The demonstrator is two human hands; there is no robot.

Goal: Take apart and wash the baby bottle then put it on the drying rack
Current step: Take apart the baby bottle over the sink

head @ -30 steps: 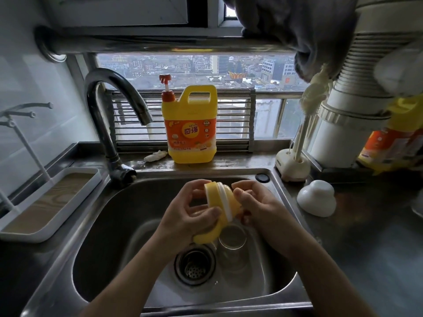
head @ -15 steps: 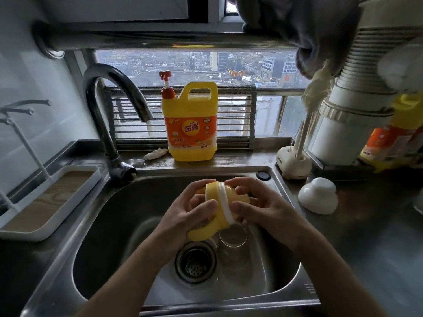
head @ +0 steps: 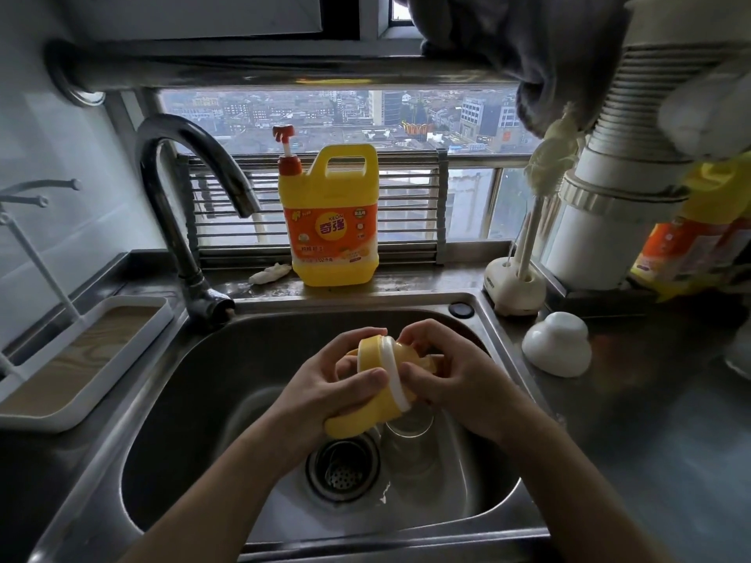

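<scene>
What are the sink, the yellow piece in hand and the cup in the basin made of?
Sink: brushed stainless steel, going by its grey sheen and soft reflections.
Yellow piece: opaque matte plastic, probably, with a white ring, likely plastic or silicone.
Cup: clear, see-through; glass or clear plastic, can't tell which.

Yellow bottle top (head: 372, 390) w/ white ring; yellow-orange soap jug (head: 334, 221).

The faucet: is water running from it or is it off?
Off. No stream falls from the faucet spout into the sink, and both hands work the yellow bottle top away from the spout.
</scene>
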